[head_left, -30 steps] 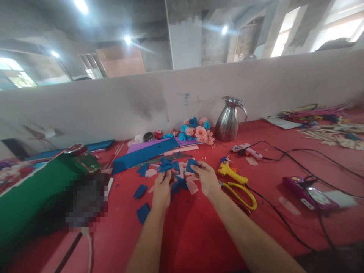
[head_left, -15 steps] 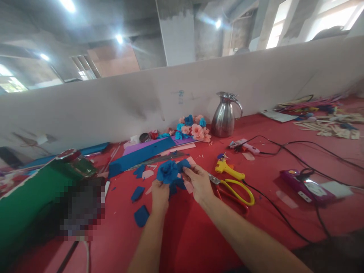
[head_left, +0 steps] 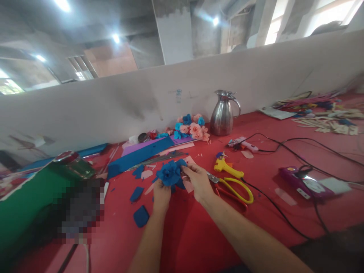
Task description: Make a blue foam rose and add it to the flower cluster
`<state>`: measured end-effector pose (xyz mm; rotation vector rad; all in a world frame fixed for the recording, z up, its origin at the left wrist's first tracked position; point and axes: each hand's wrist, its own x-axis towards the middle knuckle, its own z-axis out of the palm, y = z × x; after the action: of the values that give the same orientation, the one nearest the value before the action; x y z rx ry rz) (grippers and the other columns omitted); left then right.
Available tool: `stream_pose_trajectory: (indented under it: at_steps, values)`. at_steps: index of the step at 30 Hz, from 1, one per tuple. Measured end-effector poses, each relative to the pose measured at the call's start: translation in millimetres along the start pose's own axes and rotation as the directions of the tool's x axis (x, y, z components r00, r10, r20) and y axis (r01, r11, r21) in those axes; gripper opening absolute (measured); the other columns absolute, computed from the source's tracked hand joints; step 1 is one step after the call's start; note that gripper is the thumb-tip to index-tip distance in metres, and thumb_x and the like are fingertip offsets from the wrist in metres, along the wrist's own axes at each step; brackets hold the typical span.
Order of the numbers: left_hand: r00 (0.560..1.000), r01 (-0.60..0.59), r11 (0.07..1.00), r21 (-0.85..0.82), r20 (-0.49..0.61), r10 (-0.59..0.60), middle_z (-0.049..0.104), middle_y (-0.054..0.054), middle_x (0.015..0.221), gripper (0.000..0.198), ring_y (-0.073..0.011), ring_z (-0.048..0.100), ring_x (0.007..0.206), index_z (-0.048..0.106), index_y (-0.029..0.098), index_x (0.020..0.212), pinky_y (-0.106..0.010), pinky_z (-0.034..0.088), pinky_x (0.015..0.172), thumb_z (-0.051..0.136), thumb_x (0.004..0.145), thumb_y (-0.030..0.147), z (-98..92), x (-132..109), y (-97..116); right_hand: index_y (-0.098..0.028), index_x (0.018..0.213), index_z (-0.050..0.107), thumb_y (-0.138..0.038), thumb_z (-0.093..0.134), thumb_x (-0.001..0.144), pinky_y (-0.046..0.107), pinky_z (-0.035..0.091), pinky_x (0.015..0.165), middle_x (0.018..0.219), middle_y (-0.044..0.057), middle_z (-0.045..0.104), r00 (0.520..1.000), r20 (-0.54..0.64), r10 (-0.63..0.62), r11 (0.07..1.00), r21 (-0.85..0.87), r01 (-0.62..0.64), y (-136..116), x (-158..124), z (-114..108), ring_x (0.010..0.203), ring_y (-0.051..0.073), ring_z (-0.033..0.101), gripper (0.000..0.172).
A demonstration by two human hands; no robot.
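Note:
My left hand (head_left: 161, 196) is closed around the base of a blue paper flower (head_left: 170, 173), held upright just above the red table (head_left: 199, 235). My right hand (head_left: 197, 181) pinches a blue petal at the flower's right side, pressing it against the bloom. Loose blue petal pieces (head_left: 141, 216) and pale pink petal pieces (head_left: 147, 174) lie on the table around and under my hands.
Yellow-handled scissors (head_left: 236, 187) and a yellow glue gun (head_left: 227, 169) lie right of my hands, with black cables (head_left: 278, 214) beyond. A steel jug (head_left: 223, 118) and finished pink and blue flowers (head_left: 192, 129) stand by the wall. Blue and purple sheets (head_left: 142, 153) lie behind; green paper (head_left: 25, 201) at left.
The separate blue pieces were brought together into a flower held up in my left hand. My right hand has moved in and pressed a petal onto its right side.

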<state>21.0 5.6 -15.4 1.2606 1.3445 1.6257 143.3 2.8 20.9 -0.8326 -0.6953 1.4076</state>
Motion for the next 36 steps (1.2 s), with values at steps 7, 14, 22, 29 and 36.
stream_pose_trajectory:
  at_steps: [7,14,22,29,36]
  values:
    - [0.994,-0.022,0.999,0.037,0.109,0.017,0.058,0.002,0.056,0.014,-0.0111,0.046,0.057,0.059,0.016,0.054,-0.023,0.042,0.060,0.060,0.067,0.020,-2.3,-2,-1,-0.017,0.065,0.068,-0.036,0.073,0.060,0.022,0.034,0.052,0.058,-0.001,0.061,0.995,0.057,0.076,0.997,-0.024,-0.074,4,0,-2,0.054,0.010,0.051,0.020]
    - [0.997,0.007,0.999,0.047,0.079,-0.011,0.058,0.001,0.055,0.010,-0.0117,0.046,0.054,0.061,0.016,0.055,-0.023,0.042,0.056,0.062,0.063,0.022,-0.5,-3,4,-0.017,0.068,0.070,-0.037,0.070,0.064,0.022,0.032,0.052,0.060,0.000,0.061,0.990,0.119,0.077,0.995,-0.076,-0.068,4,0,-2,0.055,0.010,0.048,0.021]
    - [0.996,0.015,1.000,0.022,0.088,-0.016,0.061,-0.001,0.057,0.013,-0.0166,0.053,0.062,0.060,0.018,0.052,-0.029,0.046,0.065,0.064,0.063,0.025,2.8,-4,13,-0.018,0.062,0.066,-0.023,0.065,0.062,0.021,0.031,0.050,0.057,-0.003,0.058,0.989,0.130,0.068,0.997,-0.039,-0.063,0,-2,0,0.052,0.009,0.046,0.005]
    - [0.997,0.015,0.999,0.037,0.070,-0.018,0.058,0.000,0.053,0.011,-0.0182,0.054,0.063,0.059,0.018,0.051,-0.029,0.046,0.064,0.062,0.061,0.022,2.2,-4,14,-0.018,0.063,0.065,-0.027,0.064,0.065,0.022,0.034,0.052,0.054,-0.004,0.056,0.987,0.139,0.078,0.997,-0.005,-0.078,4,0,-1,0.052,0.009,0.047,0.009]
    - [0.993,-0.080,0.990,0.118,0.091,0.069,0.060,-0.002,0.056,0.009,-0.0214,0.058,0.070,0.063,0.020,0.053,-0.031,0.047,0.070,0.057,0.060,0.015,-0.1,-2,9,-0.019,0.056,0.060,-0.033,0.067,0.063,0.023,0.033,0.050,0.052,-0.003,0.055,0.994,0.054,0.099,0.995,0.015,-0.100,2,0,0,0.051,0.011,0.048,0.017]
